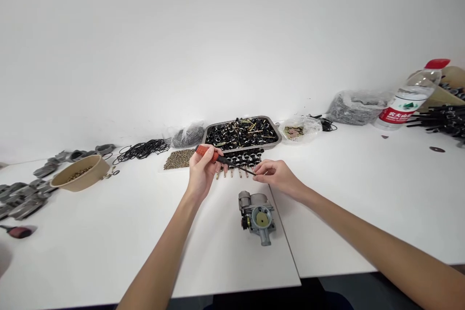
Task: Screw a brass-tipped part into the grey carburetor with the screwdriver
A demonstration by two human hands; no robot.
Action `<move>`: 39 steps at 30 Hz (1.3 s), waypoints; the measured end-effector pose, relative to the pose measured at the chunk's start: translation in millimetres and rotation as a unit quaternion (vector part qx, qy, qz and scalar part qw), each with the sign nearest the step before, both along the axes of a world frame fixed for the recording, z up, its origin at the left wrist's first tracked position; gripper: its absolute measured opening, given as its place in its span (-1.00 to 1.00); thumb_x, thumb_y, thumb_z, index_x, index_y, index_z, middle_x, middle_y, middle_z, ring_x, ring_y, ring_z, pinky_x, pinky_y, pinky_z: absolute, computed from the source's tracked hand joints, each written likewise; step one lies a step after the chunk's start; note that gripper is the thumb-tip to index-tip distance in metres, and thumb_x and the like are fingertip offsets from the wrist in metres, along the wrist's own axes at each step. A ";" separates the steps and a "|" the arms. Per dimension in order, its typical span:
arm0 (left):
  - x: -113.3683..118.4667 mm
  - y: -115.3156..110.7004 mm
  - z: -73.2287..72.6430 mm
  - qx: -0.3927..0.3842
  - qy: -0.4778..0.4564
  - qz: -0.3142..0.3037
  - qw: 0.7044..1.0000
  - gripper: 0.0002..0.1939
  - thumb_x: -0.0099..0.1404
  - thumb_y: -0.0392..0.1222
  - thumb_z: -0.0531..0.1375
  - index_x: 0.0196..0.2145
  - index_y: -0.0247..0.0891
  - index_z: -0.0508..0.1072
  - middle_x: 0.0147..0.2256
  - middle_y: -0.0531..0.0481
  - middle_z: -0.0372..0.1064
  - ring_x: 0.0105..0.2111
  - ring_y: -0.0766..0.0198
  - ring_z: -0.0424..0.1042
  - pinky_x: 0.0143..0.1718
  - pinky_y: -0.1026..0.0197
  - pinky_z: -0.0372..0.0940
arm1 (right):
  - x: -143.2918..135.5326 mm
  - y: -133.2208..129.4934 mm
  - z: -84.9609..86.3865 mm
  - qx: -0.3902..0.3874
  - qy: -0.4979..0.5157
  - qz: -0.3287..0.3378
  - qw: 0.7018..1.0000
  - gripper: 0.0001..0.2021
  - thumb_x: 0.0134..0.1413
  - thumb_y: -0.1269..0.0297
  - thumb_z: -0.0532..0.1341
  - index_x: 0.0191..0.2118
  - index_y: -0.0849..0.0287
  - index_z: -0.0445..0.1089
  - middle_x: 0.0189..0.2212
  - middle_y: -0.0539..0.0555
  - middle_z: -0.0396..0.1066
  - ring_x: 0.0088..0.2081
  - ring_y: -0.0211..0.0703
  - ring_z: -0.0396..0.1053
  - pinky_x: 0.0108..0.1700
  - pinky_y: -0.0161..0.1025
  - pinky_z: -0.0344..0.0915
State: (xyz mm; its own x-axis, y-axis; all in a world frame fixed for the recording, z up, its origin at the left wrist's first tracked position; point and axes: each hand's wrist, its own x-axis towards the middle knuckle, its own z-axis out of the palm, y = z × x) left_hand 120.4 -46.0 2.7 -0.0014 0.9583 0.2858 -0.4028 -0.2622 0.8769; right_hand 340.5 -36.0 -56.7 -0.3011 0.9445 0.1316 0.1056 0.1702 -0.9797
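My left hand (202,173) grips a small screwdriver (221,158) with a red and black handle; its thin shaft slants right and down. My right hand (276,176) pinches at the shaft's tip, fingers closed on something too small to make out. Both hands hover above a row of small black and brass parts (242,161) lying on the white table (109,247). A grey metal carburetor body (257,216) with a brass disc in its round opening rests on the table just in front of my hands, untouched.
Behind the row sits a metal tray (276,136) full of black rings and brass pins. Beside it: a brass-bit pile (178,159), black O-rings (143,149), bagged parts (187,135). Left: a brown paper bowl (80,173), grey castings (22,199). Right: a water bottle (410,98), a bag (356,106).
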 end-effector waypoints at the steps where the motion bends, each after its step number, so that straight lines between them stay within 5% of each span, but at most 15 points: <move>1: -0.1 0.2 0.1 -0.002 -0.003 0.001 1.000 -0.79 0.21 -0.15 0.27 -0.34 -0.28 0.31 -0.36 -0.04 0.40 -0.67 0.44 0.22 -0.56 0.21 0.33 | -0.4 0.0 -0.3 0.004 0.000 -0.001 1.000 -0.80 -0.18 0.17 0.42 -0.51 0.20 0.51 -0.24 0.14 0.46 -0.28 -0.12 0.43 -0.17 -0.11 0.35; 17: -3.7 2.6 -3.9 -0.039 -0.046 -0.004 0.998 -0.77 0.18 -0.15 0.27 -0.38 -0.29 0.27 -0.40 -0.02 0.39 -0.71 0.44 0.15 -0.65 0.22 0.24 | -0.4 -4.4 7.8 -0.025 -0.033 0.052 0.998 -0.75 -0.11 0.14 0.41 -0.49 0.20 0.43 -0.29 0.09 0.42 -0.29 -0.16 0.37 -0.22 -0.18 0.29; 28: -8.7 4.2 -3.3 -0.085 -0.075 -0.006 0.994 -0.75 0.18 -0.13 0.27 -0.38 -0.31 0.28 -0.42 -0.01 0.36 -0.72 0.43 0.17 -0.68 0.23 0.20 | 9.5 -1.4 16.8 -0.080 -0.058 0.114 0.989 -0.62 0.07 -0.03 0.32 -0.12 0.15 0.46 -0.34 0.03 0.38 -0.31 -0.19 0.30 -0.22 -0.21 0.26; 39: -21.1 9.3 -6.1 -0.113 -0.111 -0.002 0.987 -0.79 0.19 -0.14 0.24 -0.36 -0.30 0.31 -0.41 -0.01 0.37 -0.71 0.40 0.16 -0.65 0.20 0.21 | 9.6 11.1 6.9 -0.125 0.023 0.090 0.988 -0.63 0.12 -0.08 0.27 -0.26 0.18 0.48 -0.41 0.04 0.37 -0.41 -0.20 0.29 -0.29 -0.20 0.23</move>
State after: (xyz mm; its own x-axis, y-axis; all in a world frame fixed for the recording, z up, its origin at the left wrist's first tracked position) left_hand 99.3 -36.7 -3.4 -0.0364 0.9977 0.0572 -0.5920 -0.0676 0.8031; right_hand 350.1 -24.9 -49.8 -0.4664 0.8809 -0.0805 0.0492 -0.0650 -0.9967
